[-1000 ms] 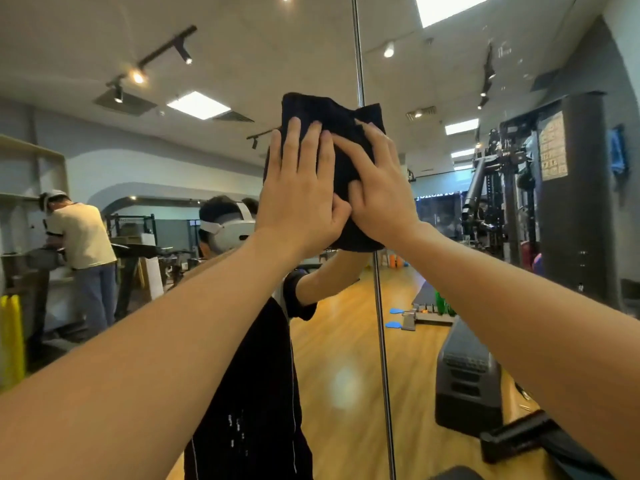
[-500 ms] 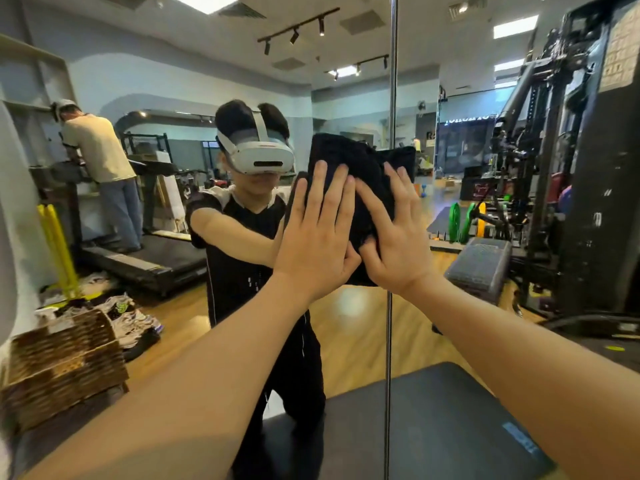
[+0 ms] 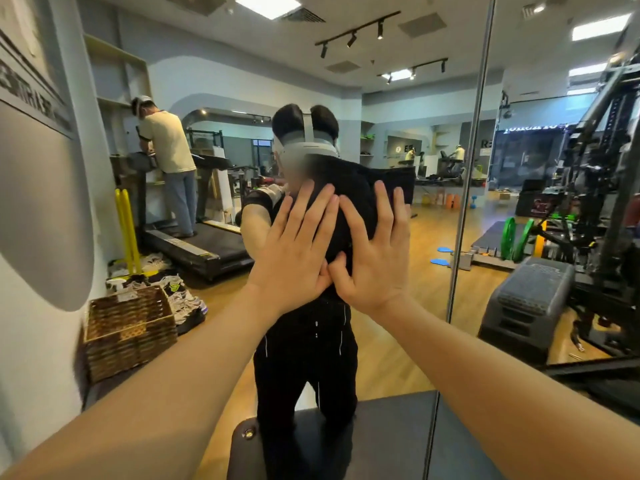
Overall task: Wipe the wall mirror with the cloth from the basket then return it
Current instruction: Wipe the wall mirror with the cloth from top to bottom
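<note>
A large wall mirror (image 3: 398, 323) fills the view, with a vertical seam (image 3: 460, 237) right of centre. A dark cloth (image 3: 360, 199) is spread flat against the glass at chest height. My left hand (image 3: 294, 258) and my right hand (image 3: 374, 254) lie side by side on it, palms flat, fingers spread, thumbs touching, pressing the cloth onto the mirror. The cloth's lower part is hidden under my hands. A woven wicker basket (image 3: 130, 330) stands low at the left, by the mirror's left edge.
A grey wall (image 3: 38, 237) borders the mirror on the left. A dark padded bench (image 3: 381, 438) sits below my arms against the glass. The mirror reflects a person with a headset, another person on a treadmill (image 3: 194, 244), shoes, weight machines (image 3: 595, 220) and a wooden floor.
Both hands have slid the cloth down the mirror from overhead to chest height and a little leftward. The view has tilted down, bringing the basket and bench into sight.
</note>
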{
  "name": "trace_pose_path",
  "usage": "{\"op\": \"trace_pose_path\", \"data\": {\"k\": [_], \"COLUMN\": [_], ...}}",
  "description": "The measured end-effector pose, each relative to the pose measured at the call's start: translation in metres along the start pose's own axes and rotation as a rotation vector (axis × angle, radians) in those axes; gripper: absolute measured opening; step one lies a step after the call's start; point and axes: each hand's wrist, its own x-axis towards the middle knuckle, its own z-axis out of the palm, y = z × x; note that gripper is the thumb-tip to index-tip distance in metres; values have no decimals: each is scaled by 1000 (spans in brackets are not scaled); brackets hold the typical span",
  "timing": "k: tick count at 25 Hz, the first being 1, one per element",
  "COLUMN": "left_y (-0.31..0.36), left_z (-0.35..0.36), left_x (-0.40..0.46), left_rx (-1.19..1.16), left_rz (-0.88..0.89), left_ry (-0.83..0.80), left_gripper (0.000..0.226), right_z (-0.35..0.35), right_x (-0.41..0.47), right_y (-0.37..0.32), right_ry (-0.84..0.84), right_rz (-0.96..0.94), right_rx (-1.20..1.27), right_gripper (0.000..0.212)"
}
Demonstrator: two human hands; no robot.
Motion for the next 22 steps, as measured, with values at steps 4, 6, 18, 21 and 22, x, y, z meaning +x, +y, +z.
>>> {"op": "trace_pose_path", "data": {"k": [4,6,18,21,22], "left_y": [-53,-82,-248,-284,-298], "left_z": [-7,-12,-45,-53,-55], "left_x": [-33,-50,-150,-176,-186], "left_rx": [61,86,121,147,156], "left_rz": [0,-14,-143,-169,-183], "left_ry": [-28,-29,-51,-75,-87], "left_gripper": [76,76,74,75,77], "right_z": [29,44,130,149,156], "right_x": [7,12,45,50,52], "right_y": [-56,-87,-263,-304,-318], "right_ry": [29,34,-26,-72,-85], "right_rz": [0,-8,-116,-141,-152], "right_rx": [6,3,83,83,88], "right_gripper": [76,77,81,83,83]}}
